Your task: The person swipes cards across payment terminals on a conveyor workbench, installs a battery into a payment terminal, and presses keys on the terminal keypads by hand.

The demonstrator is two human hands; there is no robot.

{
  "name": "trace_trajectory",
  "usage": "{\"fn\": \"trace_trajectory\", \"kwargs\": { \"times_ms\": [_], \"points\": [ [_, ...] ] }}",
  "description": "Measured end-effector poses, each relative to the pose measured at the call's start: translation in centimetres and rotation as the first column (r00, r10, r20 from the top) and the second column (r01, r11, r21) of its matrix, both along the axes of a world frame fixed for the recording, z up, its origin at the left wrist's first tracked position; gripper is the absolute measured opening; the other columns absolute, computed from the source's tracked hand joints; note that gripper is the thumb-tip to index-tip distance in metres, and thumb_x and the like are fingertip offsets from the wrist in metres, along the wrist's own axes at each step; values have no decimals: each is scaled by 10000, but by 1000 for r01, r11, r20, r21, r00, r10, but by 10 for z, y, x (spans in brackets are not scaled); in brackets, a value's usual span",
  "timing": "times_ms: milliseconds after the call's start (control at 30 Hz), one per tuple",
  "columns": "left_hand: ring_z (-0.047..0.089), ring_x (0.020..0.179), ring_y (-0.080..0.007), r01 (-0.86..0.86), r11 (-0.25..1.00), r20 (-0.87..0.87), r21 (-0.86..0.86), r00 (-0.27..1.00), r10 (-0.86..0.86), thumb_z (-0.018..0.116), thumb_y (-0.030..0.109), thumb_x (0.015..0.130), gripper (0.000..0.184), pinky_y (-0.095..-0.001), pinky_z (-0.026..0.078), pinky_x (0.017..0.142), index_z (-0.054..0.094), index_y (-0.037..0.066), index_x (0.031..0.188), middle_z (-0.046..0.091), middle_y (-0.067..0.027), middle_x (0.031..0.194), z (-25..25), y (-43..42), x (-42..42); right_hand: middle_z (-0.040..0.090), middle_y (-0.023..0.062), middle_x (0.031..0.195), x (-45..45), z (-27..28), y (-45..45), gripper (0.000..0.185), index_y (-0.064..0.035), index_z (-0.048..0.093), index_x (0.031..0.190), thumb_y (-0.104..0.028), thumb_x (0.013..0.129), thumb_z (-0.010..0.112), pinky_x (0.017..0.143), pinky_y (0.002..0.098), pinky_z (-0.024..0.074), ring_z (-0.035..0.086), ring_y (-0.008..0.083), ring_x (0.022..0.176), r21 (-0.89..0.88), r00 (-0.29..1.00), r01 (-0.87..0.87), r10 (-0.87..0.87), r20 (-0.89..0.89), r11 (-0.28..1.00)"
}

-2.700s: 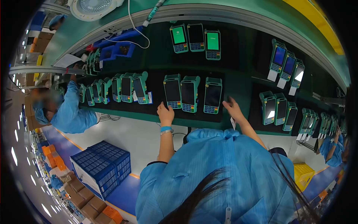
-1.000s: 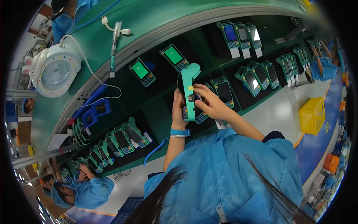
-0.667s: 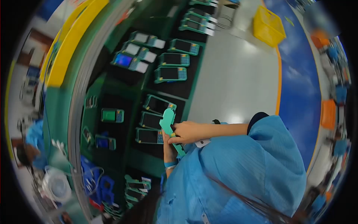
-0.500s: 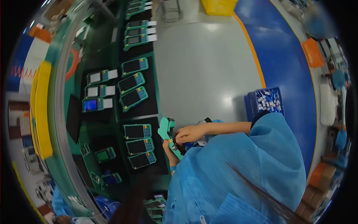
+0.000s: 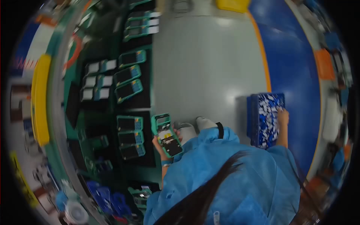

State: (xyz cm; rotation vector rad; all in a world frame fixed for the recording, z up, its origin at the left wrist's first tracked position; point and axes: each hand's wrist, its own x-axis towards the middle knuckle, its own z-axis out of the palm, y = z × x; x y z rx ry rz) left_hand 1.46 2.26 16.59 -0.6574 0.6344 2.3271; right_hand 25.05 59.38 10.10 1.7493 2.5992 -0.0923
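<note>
My left hand (image 5: 156,144) is wrapped round a green-cased handheld payment terminal (image 5: 167,135), in front of my body. The terminal's back faces up, with an opened compartment showing white and yellow parts and a black section below. Off to the right, my right hand (image 5: 284,117) is at the right side of a blue basket (image 5: 254,120) full of small blue and white pieces (image 5: 267,116). Its fingers are bent over the pieces, closed, and blur hides what is between them.
On the left, a green bench carries black mats with rows of terminals (image 5: 130,125), some with white paper strips (image 5: 107,81). A yellow bin (image 5: 232,4) stands at the far end. An orange line (image 5: 264,63) separates grey floor from blue floor. My shoes (image 5: 204,122) show below.
My right hand has left the terminal and swung right to the blue basket. The terminal has turned in my left hand so its opened back shows. The view has shifted.
</note>
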Motion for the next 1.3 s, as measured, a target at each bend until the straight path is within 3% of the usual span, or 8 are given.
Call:
{"fn": "trace_trajectory", "kwargs": {
  "times_ms": [67, 233, 400, 633, 833, 933, 1000, 1300],
  "points": [
    [589, 1042, -329, -63, 998, -94, -29, 994, 60, 355, 608, 830, 795, -450, 511, 848, 437, -32, 1296, 589, -182, 1114, 17, -5, 4, 573, 263, 1117, 1, -27, 36, 539, 8, 542, 1180, -416, 847, 533, 839, 466, 479, 566, 439, 1002, -43, 978, 6, 3, 209, 999],
    [598, 1007, -309, -304, 950, -251, 68, 917, 311, 481, 458, 876, 632, -418, 503, 852, 446, -43, 1260, 567, -196, 1155, 10, -57, 31, 641, 210, 1023, -157, -50, -37, 394, -19, 580, 1151, -288, 866, 544, 838, 405, 474, 607, 333, 992, -213, 896, -429, 385, -219, 878],
    [623, 934, -265, -548, 835, -261, -35, 812, 522, 494, 477, 890, 621, -364, 520, 825, 480, -40, 1234, 592, -206, 1113, 10, -140, 79, 654, 146, 1018, -341, 35, -342, 279, -55, 614, 1116, -224, 921, 507, 804, 345, 477, 627, 255, 945, -369, 350, -918, 732, -584, 145],
    [581, 1030, -269, -895, 362, -305, -260, 432, 849, 488, 365, 912, 512, -367, 484, 880, 470, -26, 1242, 561, -194, 1187, -12, -223, 176, 668, 139, 868, -370, 109, -760, 220, -21, 645, 1052, -135, 887, 557, 691, 294, 480, 643, 207, 783, -183, -505, -567, 515, -693, -803],
    [473, 1216, -330, -954, 190, -298, -231, 255, 920, 549, 262, 866, 575, -419, 438, 960, 361, -2, 1342, 458, -181, 1300, -37, -247, 195, 648, 166, 969, -311, 86, -1041, 256, -58, 639, 1069, -243, 905, 572, 754, 373, 493, 636, 283, 849, -18, -747, -302, 248, -616, -953],
    [466, 1215, -311, -918, 244, -281, -312, 334, 900, 612, 259, 843, 750, -415, 429, 961, 199, 48, 1432, 414, -189, 1352, -46, -255, 176, 628, 163, 1052, -287, 34, -1166, 343, -51, 606, 1112, -323, 924, 520, 794, 375, 480, 609, 284, 910, 161, -932, -303, 258, -254, -939],
    [564, 898, -159, -818, 401, -207, -412, 513, 833, 672, 381, 810, 745, -307, 462, 769, 286, 73, 1368, 549, -83, 1079, -60, -259, 164, 624, 158, 1055, -286, 7, -1203, 337, -51, 593, 1121, -315, 924, 521, 767, 364, 467, 591, 268, 878, 98, -934, -357, 351, -70, -929],
    [538, 914, -137, -873, 410, -237, -266, 471, 850, 652, 341, 836, 759, -281, 454, 781, 254, 72, 1423, 535, -74, 1129, -113, -271, 140, 607, 134, 1065, -312, -35, -1239, 325, -55, 538, 1161, -279, 925, 529, 647, 316, 406, 514, 199, 735, -106, -868, -495, 485, 111, -862]
  ]
}}
